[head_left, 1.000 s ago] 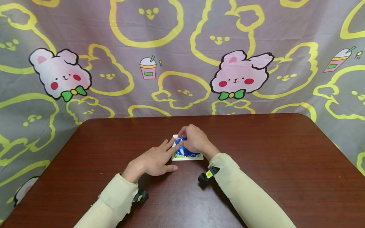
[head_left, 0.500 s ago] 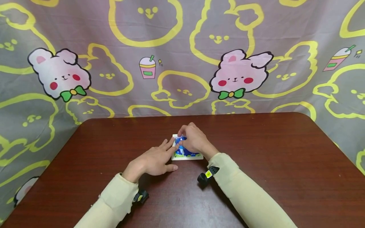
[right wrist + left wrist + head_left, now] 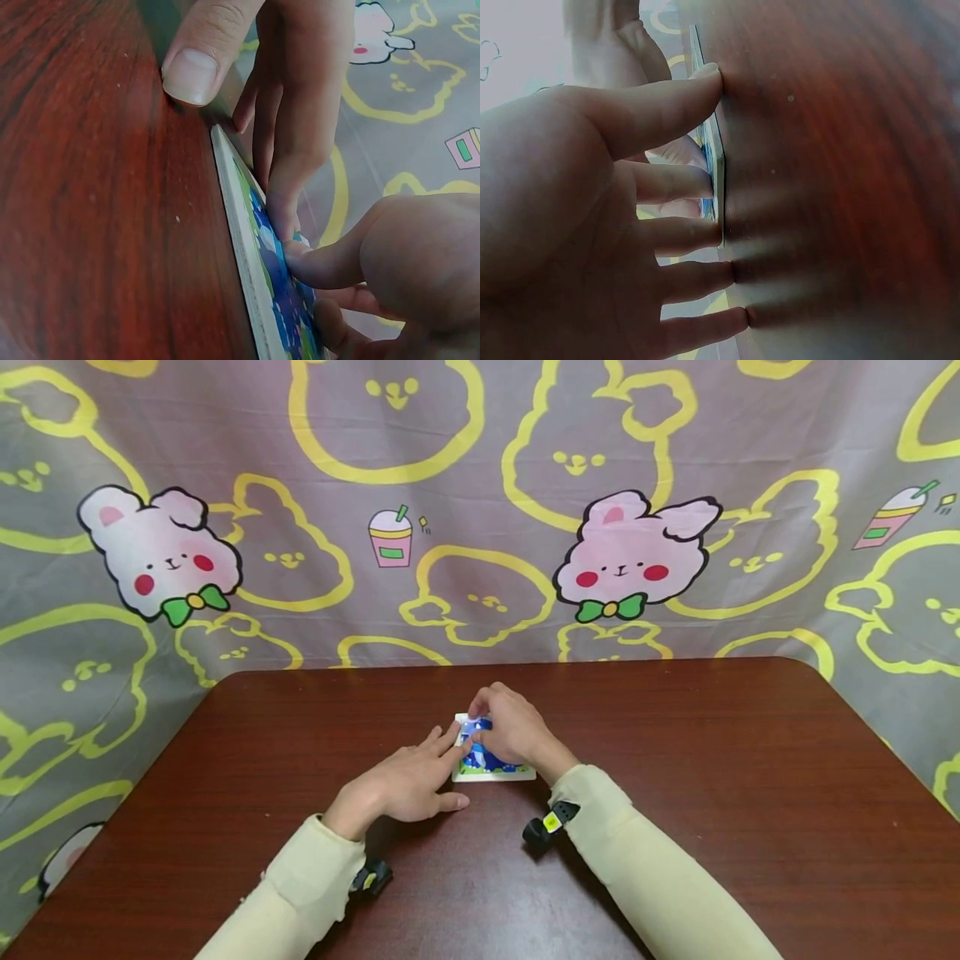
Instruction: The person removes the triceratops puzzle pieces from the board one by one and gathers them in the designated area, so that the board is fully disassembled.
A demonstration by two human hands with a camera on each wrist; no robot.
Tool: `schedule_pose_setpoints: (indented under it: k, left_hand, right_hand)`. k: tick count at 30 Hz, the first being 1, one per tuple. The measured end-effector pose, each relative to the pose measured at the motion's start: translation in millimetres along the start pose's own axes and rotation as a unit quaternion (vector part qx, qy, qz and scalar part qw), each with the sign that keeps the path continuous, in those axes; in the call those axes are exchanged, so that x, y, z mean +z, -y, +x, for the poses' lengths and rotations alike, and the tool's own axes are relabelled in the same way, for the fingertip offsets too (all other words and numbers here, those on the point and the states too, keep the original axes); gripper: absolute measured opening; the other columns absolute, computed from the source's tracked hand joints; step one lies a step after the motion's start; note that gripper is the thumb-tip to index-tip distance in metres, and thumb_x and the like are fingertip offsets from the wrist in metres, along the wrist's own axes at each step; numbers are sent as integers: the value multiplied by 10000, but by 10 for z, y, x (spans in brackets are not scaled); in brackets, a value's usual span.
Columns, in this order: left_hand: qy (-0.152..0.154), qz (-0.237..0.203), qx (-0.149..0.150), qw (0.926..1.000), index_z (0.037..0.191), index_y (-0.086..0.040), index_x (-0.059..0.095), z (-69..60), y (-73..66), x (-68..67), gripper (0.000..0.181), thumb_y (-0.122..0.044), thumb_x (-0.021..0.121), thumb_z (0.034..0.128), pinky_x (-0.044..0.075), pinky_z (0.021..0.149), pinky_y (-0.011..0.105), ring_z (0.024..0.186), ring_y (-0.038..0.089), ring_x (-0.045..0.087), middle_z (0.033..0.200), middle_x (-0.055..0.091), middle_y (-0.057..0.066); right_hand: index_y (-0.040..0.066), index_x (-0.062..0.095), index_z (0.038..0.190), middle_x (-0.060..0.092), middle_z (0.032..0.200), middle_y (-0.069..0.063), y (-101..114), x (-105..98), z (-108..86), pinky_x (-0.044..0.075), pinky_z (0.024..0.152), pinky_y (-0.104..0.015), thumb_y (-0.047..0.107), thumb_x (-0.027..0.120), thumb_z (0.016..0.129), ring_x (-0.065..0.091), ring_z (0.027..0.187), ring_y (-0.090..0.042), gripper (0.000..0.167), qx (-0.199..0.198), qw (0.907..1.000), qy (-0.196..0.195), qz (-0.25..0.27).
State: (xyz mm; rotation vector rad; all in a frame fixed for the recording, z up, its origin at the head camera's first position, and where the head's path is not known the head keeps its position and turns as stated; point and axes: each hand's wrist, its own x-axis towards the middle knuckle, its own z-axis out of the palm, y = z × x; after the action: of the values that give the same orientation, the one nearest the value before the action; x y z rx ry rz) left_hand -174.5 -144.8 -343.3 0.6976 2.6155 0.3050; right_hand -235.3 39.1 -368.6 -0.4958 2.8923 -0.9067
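Note:
A small white-bordered puzzle board (image 3: pixel 491 778) with a blue dinosaur-like picture lies flat in the middle of the table in the head view. My left hand (image 3: pixel 408 783) is spread, its straight fingers touching the board's left side and the tabletop. From the right, my right hand (image 3: pixel 513 727) reaches over the picture. Its thumb (image 3: pixel 311 262) and bent fingers pinch at a blue puzzle piece in the upper part, whose outline is mostly hidden. The board's pale edge (image 3: pixel 719 169) shows behind the left fingers in the left wrist view.
The brown wooden table (image 3: pixel 712 793) has rounded far corners. Behind it hangs a grey curtain (image 3: pixel 480 510) printed with yellow outlines and rabbit faces. Each sleeve carries a black wrist strap, such as the right strap (image 3: pixel 551 822).
Both hands stay nearly in place at the board. The right hand shifts very slightly over the top of the picture. The board keeps its position.

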Motion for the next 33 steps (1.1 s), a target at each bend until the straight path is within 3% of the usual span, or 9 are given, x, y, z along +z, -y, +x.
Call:
schedule_pose_setpoints:
  k: [6,17,24,33]
  left_hand:
    - [-8,13,-18,10000,1709,-159,223,8,-6,3,810,-404,644,1061,249,1288,649,1661,424,101,1805,39,136]
    - [-17,-4,-33,10000,1702,-150,249,6,-6,-1,798,-408,645,1060,249,1292,639,1661,423,100,1804,42,136]
    - [8,40,-48,10000,1705,-153,241,-4,-4,-9,799,-405,642,1062,242,1295,639,1662,426,92,1804,40,140]
    - [31,18,-39,10000,1705,-144,230,-3,-6,-6,807,-414,637,1062,228,1297,648,1670,403,72,1806,38,128]
  right_hand:
    - [119,705,1163,645,1224,-69,-7,-16,-10,529,1087,-464,139,819,934,641,1154,-258,256,-174,9998,3,-11]
    - [162,660,1125,658,1145,-93,-23,-43,-13,546,983,-467,121,834,914,630,1070,-249,277,-379,9992,7,145]
    - [143,691,1188,694,957,-50,-9,-49,4,546,825,-381,113,810,934,632,870,-205,283,-211,9992,159,287]
    - [48,731,1222,731,998,-82,-15,-61,0,573,854,-383,156,792,961,652,880,-201,289,-12,9990,279,348]
